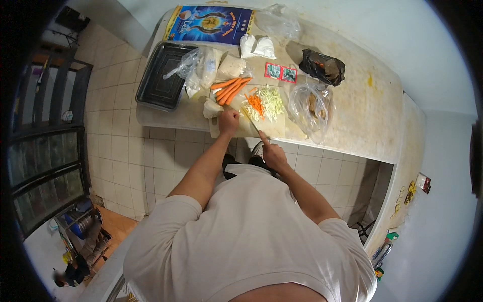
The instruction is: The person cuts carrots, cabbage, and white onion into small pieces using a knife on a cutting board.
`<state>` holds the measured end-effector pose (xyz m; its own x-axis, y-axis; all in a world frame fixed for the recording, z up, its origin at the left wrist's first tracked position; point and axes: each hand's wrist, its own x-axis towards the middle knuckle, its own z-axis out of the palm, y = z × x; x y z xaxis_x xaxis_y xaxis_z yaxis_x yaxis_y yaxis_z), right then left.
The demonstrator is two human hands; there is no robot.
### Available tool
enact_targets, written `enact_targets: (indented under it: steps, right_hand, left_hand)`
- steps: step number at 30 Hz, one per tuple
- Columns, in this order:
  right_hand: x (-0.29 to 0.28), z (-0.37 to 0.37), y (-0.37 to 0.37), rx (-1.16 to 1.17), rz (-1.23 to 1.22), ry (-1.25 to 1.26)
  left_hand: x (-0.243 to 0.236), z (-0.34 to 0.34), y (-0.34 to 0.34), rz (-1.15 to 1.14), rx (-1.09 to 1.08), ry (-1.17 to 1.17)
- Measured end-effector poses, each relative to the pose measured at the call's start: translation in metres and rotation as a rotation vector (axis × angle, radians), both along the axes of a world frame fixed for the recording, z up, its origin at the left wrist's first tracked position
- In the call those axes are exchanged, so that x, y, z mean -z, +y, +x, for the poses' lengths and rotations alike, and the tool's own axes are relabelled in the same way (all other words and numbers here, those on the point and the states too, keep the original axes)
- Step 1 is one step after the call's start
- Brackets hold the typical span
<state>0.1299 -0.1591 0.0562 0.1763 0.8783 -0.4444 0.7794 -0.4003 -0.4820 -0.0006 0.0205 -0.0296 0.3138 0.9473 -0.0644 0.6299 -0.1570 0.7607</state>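
My right hand [274, 155] grips a knife [251, 119] by its handle, index finger stretched along it. The blade points away and to the left over a pale cutting board [275, 129] at the table's near edge. Beside the blade my left hand [229, 121] is closed, knuckles up, and what its fingers hold, if anything, is hidden. On the board lie a small heap of carrot strips [255, 105] and a larger heap of shredded cabbage [272, 102]. Several whole carrots [232, 91] lie just beyond my left hand. A pale cabbage piece [212, 108] rests to its left.
A black tray [160, 75] stands at the left table end, next to filled plastic bags [206, 68]. White bags [257, 47], two red-edged packets [280, 72] and a blue printed sheet [210, 24] lie farther back. A clear bag [313, 106] and a black bag [323, 66] sit right.
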Motion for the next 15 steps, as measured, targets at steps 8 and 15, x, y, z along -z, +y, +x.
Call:
enact_targets:
  steps: [8, 15]
  right_hand:
    - [0.007, -0.006, 0.002, -0.032, 0.089, 0.005]
    - [0.019, -0.01, 0.011, -0.035, 0.132, -0.039]
  left_hand:
    - [-0.004, -0.002, 0.004, -0.006, 0.048, 0.012]
    - [0.012, -0.005, 0.004, 0.176, 0.102, 0.04]
